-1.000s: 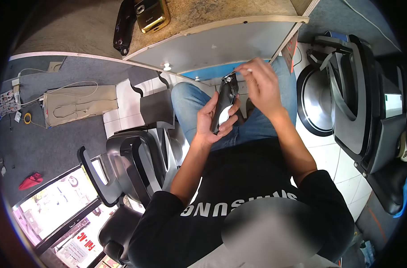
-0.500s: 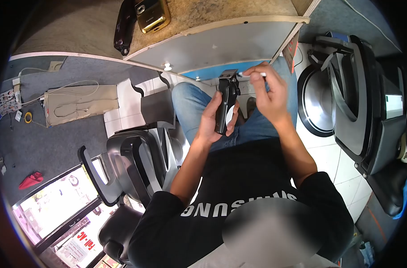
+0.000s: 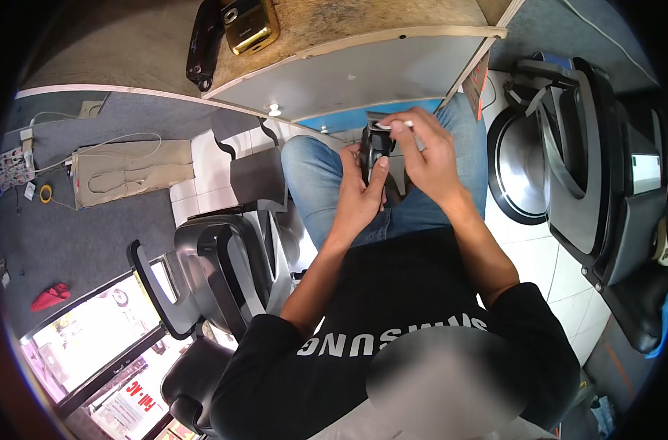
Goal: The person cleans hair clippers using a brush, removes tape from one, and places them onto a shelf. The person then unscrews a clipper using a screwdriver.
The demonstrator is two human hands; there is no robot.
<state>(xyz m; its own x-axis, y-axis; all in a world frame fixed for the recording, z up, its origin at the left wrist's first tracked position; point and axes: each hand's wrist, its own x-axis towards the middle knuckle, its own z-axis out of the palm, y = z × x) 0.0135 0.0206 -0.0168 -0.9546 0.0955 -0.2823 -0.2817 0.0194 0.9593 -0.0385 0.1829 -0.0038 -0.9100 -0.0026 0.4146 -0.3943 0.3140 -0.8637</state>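
My left hand [image 3: 361, 199] is wrapped round a black hair clipper [image 3: 378, 147], thumb lying along its body. The clipper is held above my lap with its metal blade end pointing away from me. Between the fingertips of my right hand [image 3: 431, 160] is a thin white stick [image 3: 409, 124]. Its far tip lies at the clipper's head, just below the blade; whether it touches is too small to tell. My left fingers hide much of the clipper's lower body.
Ahead is a wooden counter [image 3: 363, 16] with a gold device [image 3: 250, 28] and another black clipper [image 3: 204, 48] on it. Barber chairs stand at left [image 3: 227, 271] and right [image 3: 590, 169]. Flattened cardboard [image 3: 132, 172] lies on the left.
The clipper has tilted and turned in my left hand, whose thumb now lies across it. My right hand has moved left and slightly down, bringing the white stick over the clipper's head.
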